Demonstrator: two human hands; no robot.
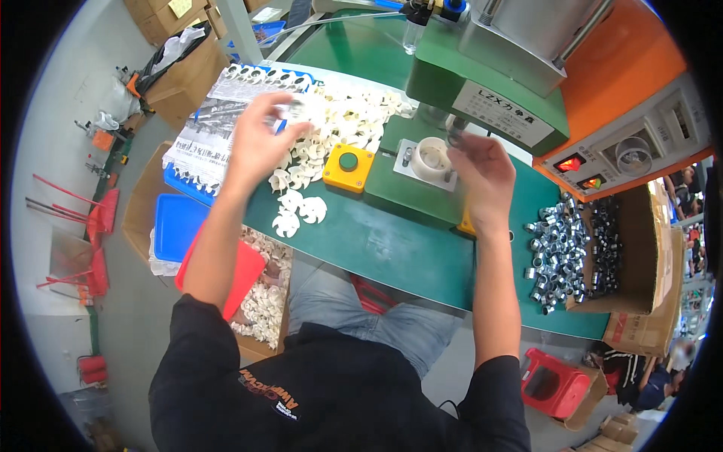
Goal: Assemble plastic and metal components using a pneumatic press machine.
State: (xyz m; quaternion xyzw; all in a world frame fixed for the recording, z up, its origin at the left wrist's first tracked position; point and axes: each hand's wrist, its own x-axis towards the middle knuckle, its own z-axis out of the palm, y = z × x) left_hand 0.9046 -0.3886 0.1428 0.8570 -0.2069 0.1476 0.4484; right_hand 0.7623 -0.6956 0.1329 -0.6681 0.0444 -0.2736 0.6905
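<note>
Loading step, I judge. White part (432, 157) sits in press fixture (424, 162). Right hand (482, 169) just right of fixture, pinching small metal ring (454, 138). Left hand (260, 139) raised left of fixture, gripping blurred white piece (295, 111). Next calls for seating ring squarely.

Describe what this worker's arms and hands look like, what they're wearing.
Both hands, the left hand and right hand, are bare, with no gloves. The forearms are bare too; black sleeves are pushed up near the elbows. No watch or rings visible.
</note>
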